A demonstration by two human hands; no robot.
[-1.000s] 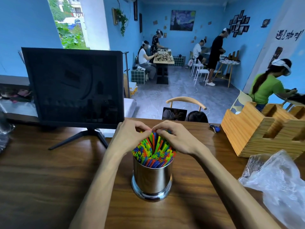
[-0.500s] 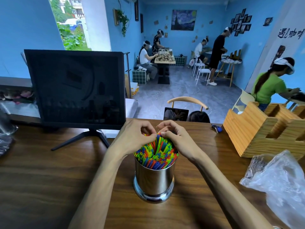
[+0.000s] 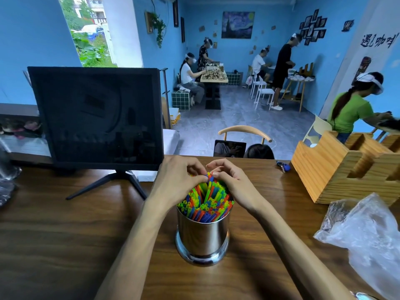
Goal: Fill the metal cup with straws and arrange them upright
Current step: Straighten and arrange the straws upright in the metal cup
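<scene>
Seen from the head camera, the only writing is dark brush lettering [image 3: 377,40] on the white wall panel at far right, too stylised to read with confidence. The metal cup [image 3: 203,239] stands upright on the wooden table [image 3: 65,245], in front of a dark monitor [image 3: 97,118]. It is packed with coloured straws [image 3: 205,202], long axes roughly vertical, their open ends fanning slightly outward. Both forearms reach in from below. The left hand [image 3: 175,182] and right hand [image 3: 234,182] curl over the bundle's far side, fingertips nearly meeting and pinching straw tops. A wooden organiser [image 3: 337,169] and a clear plastic bag [image 3: 368,234] lie at the right.
</scene>
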